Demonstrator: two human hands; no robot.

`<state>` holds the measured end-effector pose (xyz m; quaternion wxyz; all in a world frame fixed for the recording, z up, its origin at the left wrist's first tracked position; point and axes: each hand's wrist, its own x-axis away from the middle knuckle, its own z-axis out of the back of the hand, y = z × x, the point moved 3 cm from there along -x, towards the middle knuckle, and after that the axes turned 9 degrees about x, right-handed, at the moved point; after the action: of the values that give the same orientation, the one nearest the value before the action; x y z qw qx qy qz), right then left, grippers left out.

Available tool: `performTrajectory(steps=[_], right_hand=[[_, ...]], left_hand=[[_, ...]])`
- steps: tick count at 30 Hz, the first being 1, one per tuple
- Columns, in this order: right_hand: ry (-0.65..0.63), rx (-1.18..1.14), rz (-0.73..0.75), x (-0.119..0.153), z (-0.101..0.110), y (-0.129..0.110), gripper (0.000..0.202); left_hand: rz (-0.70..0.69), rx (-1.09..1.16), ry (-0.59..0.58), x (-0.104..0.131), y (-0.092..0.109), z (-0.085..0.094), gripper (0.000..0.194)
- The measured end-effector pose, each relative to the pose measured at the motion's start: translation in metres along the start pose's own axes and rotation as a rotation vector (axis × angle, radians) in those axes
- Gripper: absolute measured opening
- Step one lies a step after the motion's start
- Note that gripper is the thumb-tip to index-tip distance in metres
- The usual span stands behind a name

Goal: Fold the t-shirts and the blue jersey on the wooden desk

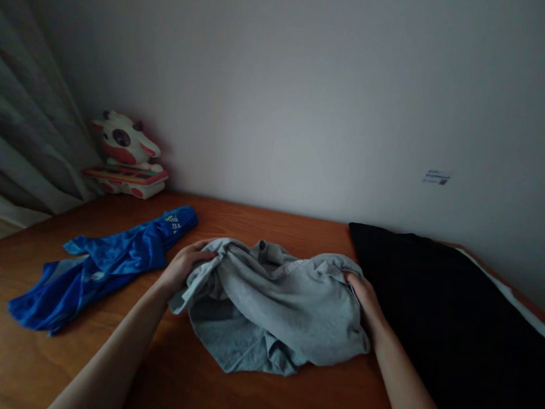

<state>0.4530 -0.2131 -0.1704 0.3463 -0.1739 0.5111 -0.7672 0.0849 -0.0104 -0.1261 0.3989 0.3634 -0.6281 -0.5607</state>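
Observation:
A crumpled grey garment (287, 302) with small pale lettering lies over the wooden table, bunched between my hands. At its left end my left hand (188, 266) grips the cloth, thumb on top and the other fingers partly hidden in the folds. My right hand (364, 297) holds the opposite end, its thumb over the fabric and its remaining fingers out of sight behind or under it. The lower part of the garment hangs loosely toward me in folds.
Left of the garment, a rumpled blue garment (113, 260) lies on the wooden table (254, 399). A cow-shaped toy keyboard (132, 159) stands at the back left by a curtain (17, 103). Black cloth (436, 310) covers the right side. A wall (283, 90) rises behind.

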Motion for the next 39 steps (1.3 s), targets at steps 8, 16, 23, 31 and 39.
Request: performTrajectory(steps=[8, 16, 23, 31, 39], right_hand=[[0.283, 0.218, 0.071, 0.003, 0.012, -0.002, 0.045], [0.017, 0.329, 0.053, -0.002, 0.02, -0.01, 0.033], [-0.337, 0.416, 0.155, -0.003, 0.042, -0.014, 0.033], [-0.511, 0.433, 0.222, -0.027, 0.013, -0.044, 0.033], [-0.361, 0.533, 0.259, -0.034, -0.051, -0.048, 0.052]], left_hand=[[-0.268, -0.386, 0.334, -0.003, -0.007, 0.016, 0.043], [-0.35, -0.838, 0.229, 0.011, -0.004, -0.008, 0.057], [-0.286, -0.17, 0.224, 0.007, 0.014, 0.012, 0.02], [-0.387, -0.945, 0.114, -0.007, 0.047, -0.004, 0.034], [-0.264, -0.88, -0.191, -0.028, 0.042, -0.034, 0.032]])
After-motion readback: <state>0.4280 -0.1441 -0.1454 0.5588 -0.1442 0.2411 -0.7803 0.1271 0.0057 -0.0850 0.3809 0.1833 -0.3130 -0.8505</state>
